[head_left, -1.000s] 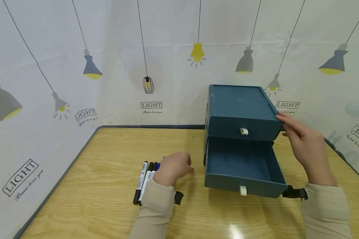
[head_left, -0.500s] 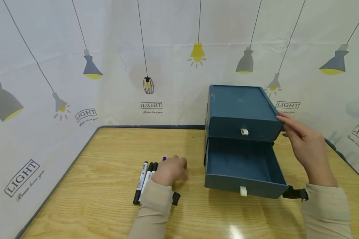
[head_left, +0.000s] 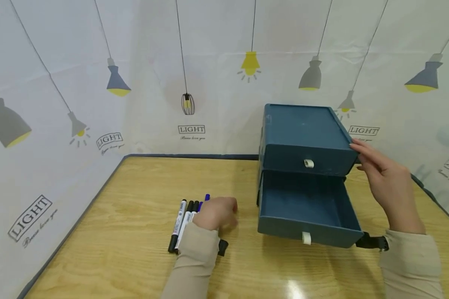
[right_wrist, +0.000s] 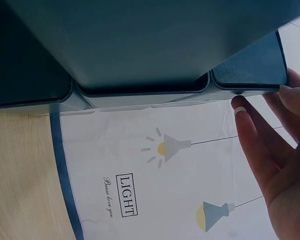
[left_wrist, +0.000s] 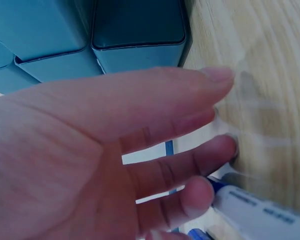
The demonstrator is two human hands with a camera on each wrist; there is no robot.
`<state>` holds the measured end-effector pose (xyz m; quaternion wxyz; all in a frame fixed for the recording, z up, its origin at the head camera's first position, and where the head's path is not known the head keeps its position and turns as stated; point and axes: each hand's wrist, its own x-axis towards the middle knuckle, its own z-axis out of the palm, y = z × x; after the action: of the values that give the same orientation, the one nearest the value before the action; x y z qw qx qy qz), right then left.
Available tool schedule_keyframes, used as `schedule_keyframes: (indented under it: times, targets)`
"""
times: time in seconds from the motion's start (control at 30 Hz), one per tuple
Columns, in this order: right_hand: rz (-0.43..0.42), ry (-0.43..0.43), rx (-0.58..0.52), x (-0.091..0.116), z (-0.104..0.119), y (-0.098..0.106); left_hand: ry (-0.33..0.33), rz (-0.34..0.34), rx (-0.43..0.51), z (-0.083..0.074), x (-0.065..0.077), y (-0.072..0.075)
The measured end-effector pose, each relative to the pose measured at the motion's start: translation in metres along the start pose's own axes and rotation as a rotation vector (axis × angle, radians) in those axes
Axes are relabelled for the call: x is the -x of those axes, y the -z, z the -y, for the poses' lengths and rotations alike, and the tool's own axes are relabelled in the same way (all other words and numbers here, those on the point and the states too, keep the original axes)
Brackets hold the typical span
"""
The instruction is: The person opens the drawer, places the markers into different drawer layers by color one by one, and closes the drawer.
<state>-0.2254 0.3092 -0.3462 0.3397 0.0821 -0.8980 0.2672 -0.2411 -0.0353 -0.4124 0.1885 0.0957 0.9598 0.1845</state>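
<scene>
Near markers [head_left: 178, 225] on the table [head_left: 108, 249], the left hand [head_left: 215, 214] hides its palm from the head view; the left wrist view shows thumb [left_wrist: 175, 90] and fingers [left_wrist: 182, 161] parted, empty. Farther, the right hand [head_left: 388, 185], fingers extended, touches the blue drawer unit [head_left: 303, 128] above its pulled-out lower drawer [head_left: 284, 226].

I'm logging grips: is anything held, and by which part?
Nothing is visibly gripped: the right hand touches the boxy blue plastic drawer unit at its upper front corner; the left hand is beside a white, blue-ended marker.
</scene>
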Motion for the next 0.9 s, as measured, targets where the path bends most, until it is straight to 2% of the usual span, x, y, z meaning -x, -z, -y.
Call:
schedule_keyframes:
  times: [0.33, 0.47, 0.57, 0.63, 0.7, 0.9]
  targets:
    - [0.020, -0.049, -0.006, 0.0012, 0.0006, 0.0004, -0.050, 0.014, -0.030, 0.0019, -0.0043, 0.0016]
    - [0.020, -0.056, -0.003, 0.0015, 0.0022, 0.0006, -0.050, -0.063, -0.039, 0.0055, -0.0064, 0.0028]
    - [0.020, -0.057, -0.001, 0.0016, 0.0019, 0.0006, -0.019, -0.154, -0.071, 0.0082, -0.0069, 0.0046]
    - [0.022, -0.057, 0.000, 0.0017, 0.0016, 0.0008, 0.007, -0.190, -0.090, 0.0089, -0.0062, 0.0056]
    - [0.021, -0.052, -0.001, 0.0016, 0.0012, 0.0007, 0.017, -0.202, -0.105, 0.0088, -0.0052, 0.0058]
    - [0.020, -0.038, -0.018, 0.0015, -0.0010, 0.0005, 0.019, -0.182, -0.109, 0.0064, -0.0034, 0.0028]
